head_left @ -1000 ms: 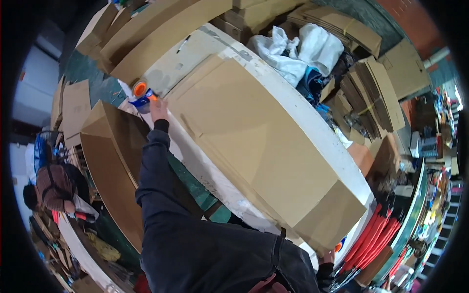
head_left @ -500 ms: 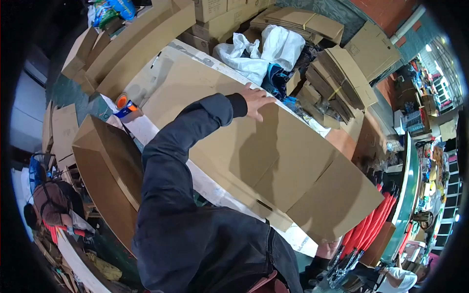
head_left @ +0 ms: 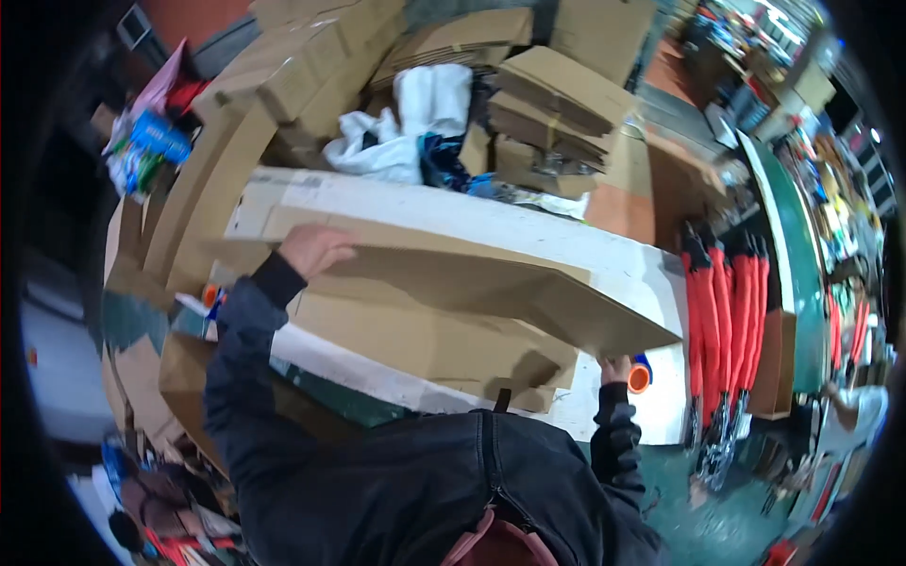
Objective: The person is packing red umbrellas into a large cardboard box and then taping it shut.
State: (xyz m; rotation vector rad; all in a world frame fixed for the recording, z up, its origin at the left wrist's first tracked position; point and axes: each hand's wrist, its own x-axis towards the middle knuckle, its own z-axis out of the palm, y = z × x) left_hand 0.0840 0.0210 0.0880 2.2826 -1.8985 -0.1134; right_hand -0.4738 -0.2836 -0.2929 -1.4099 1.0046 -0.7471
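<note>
A brown cardboard carton (head_left: 406,325), creased into panels, lies partly flat on a white table before me. Its upper panel (head_left: 491,283) is raised at a slant between my hands and bends near its right end. My left hand (head_left: 316,250) is closed on the panel's left part, slightly blurred. At the panel's right corner, my right hand (head_left: 615,370) grips the lower edge; some of its fingers are hidden beneath the board. Right beside that hand, a tape dispenser with an orange core (head_left: 639,379) sits on the table.
White sacks (head_left: 429,108) and bundled flat cartons (head_left: 557,99) are piled beyond the white table (head_left: 472,209). Red wrapped bundles (head_left: 722,321) stand at its right end. Open cartons (head_left: 212,189) stand at left, with another orange-and-blue tape dispenser (head_left: 212,300). A person (head_left: 160,495) is at lower left.
My view has turned. The carton's upper panel has risen off the table. My left hand has moved to its left part, and my right hand now holds its right corner.
</note>
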